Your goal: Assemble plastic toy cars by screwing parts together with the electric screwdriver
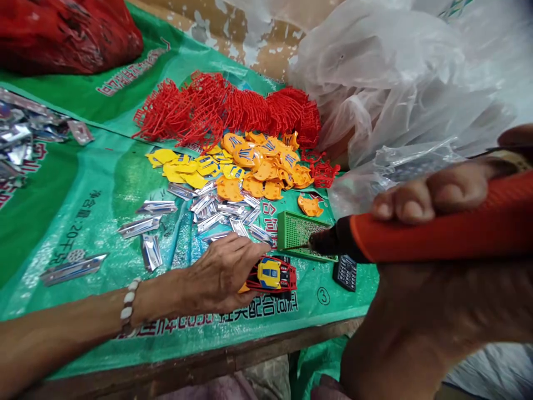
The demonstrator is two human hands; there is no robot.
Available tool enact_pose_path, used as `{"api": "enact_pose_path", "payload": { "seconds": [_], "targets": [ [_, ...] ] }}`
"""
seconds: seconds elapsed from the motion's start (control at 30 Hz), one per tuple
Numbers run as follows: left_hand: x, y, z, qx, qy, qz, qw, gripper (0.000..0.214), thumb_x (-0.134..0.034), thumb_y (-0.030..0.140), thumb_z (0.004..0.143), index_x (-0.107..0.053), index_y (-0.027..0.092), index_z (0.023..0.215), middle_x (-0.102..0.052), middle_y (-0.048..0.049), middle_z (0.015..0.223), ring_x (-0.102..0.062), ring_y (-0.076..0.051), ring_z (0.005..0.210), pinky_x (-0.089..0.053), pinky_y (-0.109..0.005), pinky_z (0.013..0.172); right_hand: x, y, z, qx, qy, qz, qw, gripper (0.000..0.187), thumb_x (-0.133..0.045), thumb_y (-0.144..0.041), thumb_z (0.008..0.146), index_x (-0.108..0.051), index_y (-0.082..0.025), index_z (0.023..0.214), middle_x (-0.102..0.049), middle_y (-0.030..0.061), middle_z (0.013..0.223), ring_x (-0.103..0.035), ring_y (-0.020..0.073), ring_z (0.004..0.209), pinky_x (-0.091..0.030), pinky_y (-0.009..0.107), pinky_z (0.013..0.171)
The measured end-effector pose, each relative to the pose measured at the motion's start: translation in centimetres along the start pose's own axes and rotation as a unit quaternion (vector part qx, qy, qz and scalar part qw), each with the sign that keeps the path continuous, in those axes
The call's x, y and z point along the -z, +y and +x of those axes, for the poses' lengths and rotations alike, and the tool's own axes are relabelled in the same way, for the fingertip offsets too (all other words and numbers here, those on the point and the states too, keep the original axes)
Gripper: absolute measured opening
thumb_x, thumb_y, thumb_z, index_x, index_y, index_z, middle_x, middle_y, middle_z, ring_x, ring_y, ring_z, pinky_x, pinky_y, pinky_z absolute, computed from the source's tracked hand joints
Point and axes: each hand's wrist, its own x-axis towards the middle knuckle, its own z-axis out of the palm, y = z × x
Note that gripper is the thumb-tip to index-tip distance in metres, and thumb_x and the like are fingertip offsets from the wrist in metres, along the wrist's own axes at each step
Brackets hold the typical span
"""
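My left hand (220, 275) rests on the green sheet near the table's front edge, fingers closed on a small toy car (272, 275) with a red cage frame and a yellow and blue top. My right hand (433, 194) is close to the camera at the right, wrapped round an orange electric screwdriver (437, 233). Its dark tip (310, 243) points left at a green tray of tiny screws (306, 234), just above the toy car.
A pile of red plastic frames (233, 111) lies at the back, with yellow and orange shells (250, 166) and silver metal pieces (208, 211) in front. A black phone (345, 272) lies by the tray. Clear plastic bags (395, 83) sit at the right, a red bag (66, 33) at the far left.
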Motion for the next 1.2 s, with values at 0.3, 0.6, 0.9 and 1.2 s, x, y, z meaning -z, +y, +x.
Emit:
{"api": "enact_pose_path", "payload": {
  "seconds": [0.3, 0.6, 0.9, 1.2],
  "targets": [
    [-0.1, 0.1, 0.1, 0.002, -0.002, 0.034, 0.999, 0.063, -0.069, 0.031, 0.076, -0.043, 0.009, 0.129, -0.065, -0.0116, 0.104, -0.063, -0.026, 0.093, -0.049, -0.040, 0.085, -0.8, -0.4, -2.5, -0.024, -0.089, 0.025, 0.995, 0.033, -0.048, -0.049, 0.093, -0.065, -0.022, 0.086, -0.049, -0.0042, 0.059, -0.046, 0.0125, 0.043, -0.042, 0.033, 0.041],
    [-0.2, 0.0, 0.1, -0.019, 0.009, 0.057, 0.998, 0.054, -0.066, 0.030, 0.079, -0.046, 0.010, 0.125, -0.064, -0.0104, 0.101, -0.062, -0.026, 0.092, -0.049, -0.039, 0.084, 0.0, -0.7, -3.1, -0.027, -0.075, -0.005, 0.997, 0.023, -0.054, -0.044, 0.091, -0.066, -0.024, 0.090, -0.048, -0.0038, 0.059, -0.046, 0.0125, 0.045, -0.045, 0.032, 0.044],
    [0.0, 0.0, 0.5, -0.034, 0.010, 0.051, 0.998, 0.043, -0.065, 0.031, 0.082, -0.051, 0.010, 0.117, -0.065, -0.0099, 0.098, -0.062, -0.025, 0.086, -0.050, -0.039, 0.080, 0.2, 0.0, -3.6, -0.041, -0.074, -0.067, 0.994, 0.018, -0.057, -0.049, 0.085, -0.064, -0.033, 0.089, -0.047, -0.0013, 0.058, -0.047, 0.0169, 0.045, -0.047, 0.036, 0.045],
    [0.1, 0.2, 0.7, -0.018, -0.007, 0.049, 0.999, 0.037, -0.064, 0.032, 0.082, -0.054, 0.011, 0.111, -0.066, -0.0086, 0.095, -0.062, -0.025, 0.085, -0.050, -0.039, 0.079, 0.1, -0.9, -3.2, -0.040, -0.144, -0.088, 0.985, 0.024, -0.046, -0.052, 0.091, -0.053, -0.031, 0.081, -0.042, -0.0054, 0.051, -0.040, 0.0143, 0.041, -0.042, 0.031, 0.043]
  ]
}}
